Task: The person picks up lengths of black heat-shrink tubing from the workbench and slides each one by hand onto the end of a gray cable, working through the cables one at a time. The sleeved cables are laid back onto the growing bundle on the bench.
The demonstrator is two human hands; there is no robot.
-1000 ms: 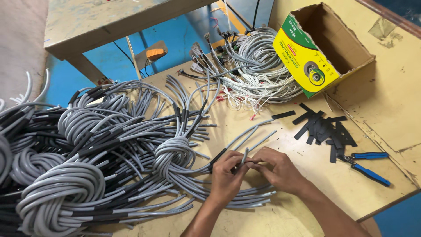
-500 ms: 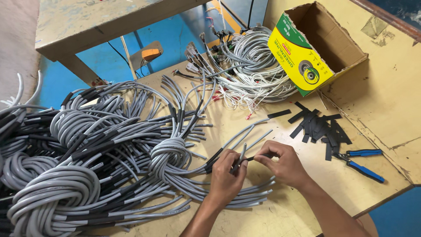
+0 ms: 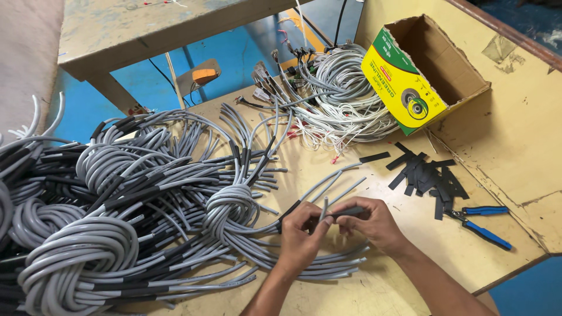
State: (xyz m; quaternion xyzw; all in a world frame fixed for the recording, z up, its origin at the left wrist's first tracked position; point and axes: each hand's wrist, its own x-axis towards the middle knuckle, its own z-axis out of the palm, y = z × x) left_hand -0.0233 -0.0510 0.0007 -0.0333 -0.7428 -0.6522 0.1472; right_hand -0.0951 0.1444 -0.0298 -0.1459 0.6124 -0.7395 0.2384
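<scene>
Near the front edge of the pale yellow wooden desk (image 3: 374, 281), the left hand (image 3: 301, 237) is closed in a pinch on a thin grey round cable (image 3: 324, 208), whose short free end points up and slightly away from the person, its long axis close to upright. The right hand (image 3: 369, 221) is closed too, fingers curled around a short black sleeve piece (image 3: 349, 211) that lies nearly level, its long axis running left to right, one end meeting the cable at the left fingertips. Behind the hands, loose grey cable ends (image 3: 339, 181) fan toward the desk's far right. Knotted bundles of grey cables with black bands (image 3: 146, 193) crowd the left side. A heap of black sleeve strips (image 3: 430, 178) lies near the right edge, blue-handled pliers (image 3: 483, 225) just beside it, and an open yellow-and-green cardboard box (image 3: 421, 73) lies on its side at the far right corner.
</scene>
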